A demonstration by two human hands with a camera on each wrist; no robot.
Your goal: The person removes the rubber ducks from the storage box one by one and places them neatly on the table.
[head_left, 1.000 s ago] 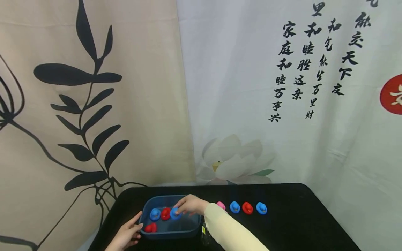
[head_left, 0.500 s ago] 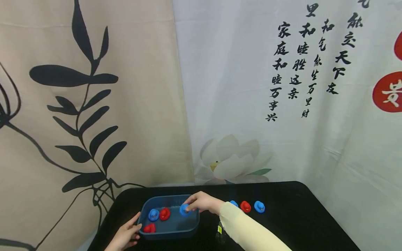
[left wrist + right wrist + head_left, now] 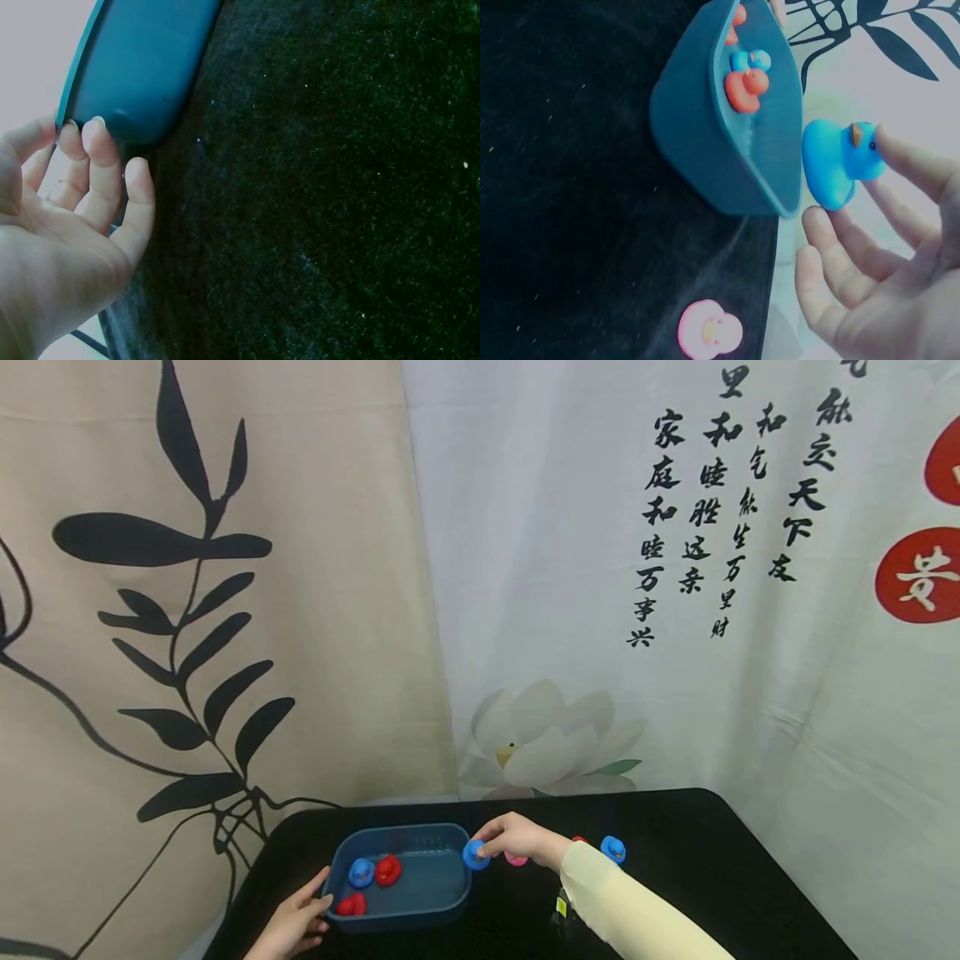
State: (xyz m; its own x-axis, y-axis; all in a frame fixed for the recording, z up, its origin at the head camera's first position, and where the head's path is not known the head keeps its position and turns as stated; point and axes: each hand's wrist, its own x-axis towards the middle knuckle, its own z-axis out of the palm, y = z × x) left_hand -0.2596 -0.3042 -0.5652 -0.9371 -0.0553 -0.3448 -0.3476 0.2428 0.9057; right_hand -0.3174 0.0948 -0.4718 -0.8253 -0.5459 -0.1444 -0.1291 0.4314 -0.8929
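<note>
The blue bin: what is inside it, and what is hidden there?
The blue bin holds a blue duck, a red duck beside it and another red duck in the near left corner. Whatever is under the ducks is covered and cannot be seen.

In the head view, can see only parts of a red duck [image 3: 578, 839] and pink duck [image 3: 516, 860] behind the right arm [image 3: 633, 902]. Cannot identify the dark object [image 3: 562, 925] bearing a yellow patch [image 3: 561, 907]. Cannot follow the tray [image 3: 142, 67] beyond the left wrist view's top edge.
</note>
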